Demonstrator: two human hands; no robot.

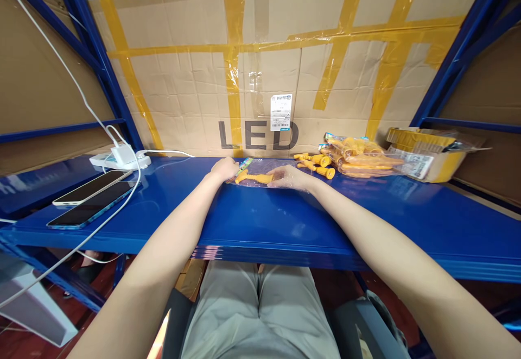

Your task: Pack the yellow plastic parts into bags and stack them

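Because the curled left hand (224, 169) grips the clear bag (273, 164) at one end and the half-closed right hand (291, 177) holds the other, an uneven tug could tear it near the yellow piece (259, 178) between them above the blue shelf (264, 218).

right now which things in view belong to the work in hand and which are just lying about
Seem to belong:
clear bag, being handled
yellow piece at the bag
loose yellow pieces
bagged yellow pieces beside them

Probably just lying about:
two phones
white power strip
small taped box
large LED carton behind
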